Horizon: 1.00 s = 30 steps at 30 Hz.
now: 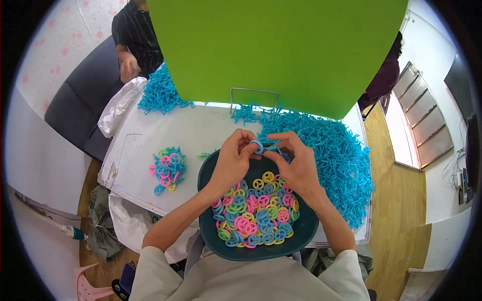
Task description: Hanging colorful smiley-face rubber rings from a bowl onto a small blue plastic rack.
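Above the far rim of a dark green basin (206,236), my left hand (233,158) pinches a small blue plastic ring (257,146). Close by on the right, my right hand (297,163) has thumb and forefinger closed on a small blue branched plastic piece (272,147), which is at or touching the ring; whether the two are joined I cannot tell. Inside the basin lie many small spoked wheels (251,215) in pink, yellow, blue and green.
A large heap of blue branched pieces (336,165) covers the table's right side. Left is a small pile of assembled pieces with coloured wheels (167,170). A green upright panel (281,55) and wire stand (254,90) rise behind. People sit beyond it, one in a striped shirt (140,30).
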### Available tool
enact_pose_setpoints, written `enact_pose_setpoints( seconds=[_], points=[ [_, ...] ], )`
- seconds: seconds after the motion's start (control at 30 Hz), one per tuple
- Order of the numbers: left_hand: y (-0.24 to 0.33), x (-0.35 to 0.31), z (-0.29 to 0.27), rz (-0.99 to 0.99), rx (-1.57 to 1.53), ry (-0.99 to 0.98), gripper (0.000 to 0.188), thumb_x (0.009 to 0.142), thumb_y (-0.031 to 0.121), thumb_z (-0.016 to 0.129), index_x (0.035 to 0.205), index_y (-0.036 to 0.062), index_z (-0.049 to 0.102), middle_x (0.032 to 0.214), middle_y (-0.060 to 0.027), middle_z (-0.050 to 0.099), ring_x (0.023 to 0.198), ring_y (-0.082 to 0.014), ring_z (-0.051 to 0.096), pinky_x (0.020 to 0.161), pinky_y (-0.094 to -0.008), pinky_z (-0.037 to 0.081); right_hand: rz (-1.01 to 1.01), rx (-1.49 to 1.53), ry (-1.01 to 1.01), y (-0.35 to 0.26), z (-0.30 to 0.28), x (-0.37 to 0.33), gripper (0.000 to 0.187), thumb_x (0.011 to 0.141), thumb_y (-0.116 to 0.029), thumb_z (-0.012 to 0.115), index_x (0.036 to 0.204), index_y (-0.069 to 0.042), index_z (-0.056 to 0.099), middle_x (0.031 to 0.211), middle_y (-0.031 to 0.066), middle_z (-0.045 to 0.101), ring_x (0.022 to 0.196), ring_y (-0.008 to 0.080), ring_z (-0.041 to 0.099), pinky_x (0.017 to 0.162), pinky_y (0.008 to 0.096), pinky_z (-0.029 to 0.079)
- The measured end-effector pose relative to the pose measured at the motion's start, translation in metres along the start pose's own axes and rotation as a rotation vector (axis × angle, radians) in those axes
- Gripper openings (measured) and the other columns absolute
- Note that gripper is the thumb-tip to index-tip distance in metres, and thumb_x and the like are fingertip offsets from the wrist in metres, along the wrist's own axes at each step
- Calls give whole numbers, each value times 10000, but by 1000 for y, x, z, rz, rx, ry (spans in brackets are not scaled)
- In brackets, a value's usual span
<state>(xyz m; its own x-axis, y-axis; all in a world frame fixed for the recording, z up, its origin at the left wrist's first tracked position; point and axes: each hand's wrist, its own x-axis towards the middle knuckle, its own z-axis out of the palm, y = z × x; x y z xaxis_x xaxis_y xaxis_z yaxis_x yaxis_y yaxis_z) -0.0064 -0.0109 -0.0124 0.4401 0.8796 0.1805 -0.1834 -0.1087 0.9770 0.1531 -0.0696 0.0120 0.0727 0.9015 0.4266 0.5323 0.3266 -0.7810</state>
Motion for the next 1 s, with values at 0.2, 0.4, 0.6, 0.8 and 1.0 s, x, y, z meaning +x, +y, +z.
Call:
enact_pose_setpoints(
  seconds=[0.2, 0.4, 0.6, 0.8, 1.0],
  points=[
    [4, -5, 8, 122, 240, 53, 63, 943, -31, 462, 997, -3, 477, 890, -53, 567, 831, -113, 581, 722, -253, 511, 213, 125, -21, -1, 4, -4, 309, 814, -36, 707, 1096, -52, 581, 741, 45, 655, 640, 87, 575, 594, 227, 457],
    [13, -6, 11, 176, 202, 88, 73, 930, -7, 522, 1000, -8, 501, 858, -47, 574, 796, -116, 587, 687, -231, 478, 197, 204, 21, -10, 5, -4, 318, 823, -44, 703, 1110, -58, 567, 831, 66, 680, 703, 91, 624, 604, 235, 490],
    [8, -2, 3, 155, 98, 65, 160, 947, 53, 546, 1090, -17, 556, 937, -59, 610, 865, -119, 619, 712, -246, 537, -177, -142, 116, 3, 0, 3, 258, 798, -45, 713, 1046, -65, 643, 867, 79, 684, 692, 164, 654, 614, 264, 511],
    [13, -4, 4, 138, 49, 40, 245, 950, 54, 536, 1180, -21, 577, 1035, -87, 621, 899, -147, 637, 775, -269, 571, -77, -69, 76, 7, -1, 2, 173, 819, -77, 698, 988, -50, 668, 776, 93, 696, 656, 189, 680, 574, 276, 514],
    [13, -3, 5, 76, -18, 65, 233, 939, 44, 552, 1152, -48, 580, 1045, -112, 630, 906, -149, 639, 784, -272, 573, -67, -223, 110, 6, -1, 2, 117, 846, -113, 686, 943, -50, 666, 698, 109, 687, 619, 184, 687, 535, 266, 498]
  ],
)
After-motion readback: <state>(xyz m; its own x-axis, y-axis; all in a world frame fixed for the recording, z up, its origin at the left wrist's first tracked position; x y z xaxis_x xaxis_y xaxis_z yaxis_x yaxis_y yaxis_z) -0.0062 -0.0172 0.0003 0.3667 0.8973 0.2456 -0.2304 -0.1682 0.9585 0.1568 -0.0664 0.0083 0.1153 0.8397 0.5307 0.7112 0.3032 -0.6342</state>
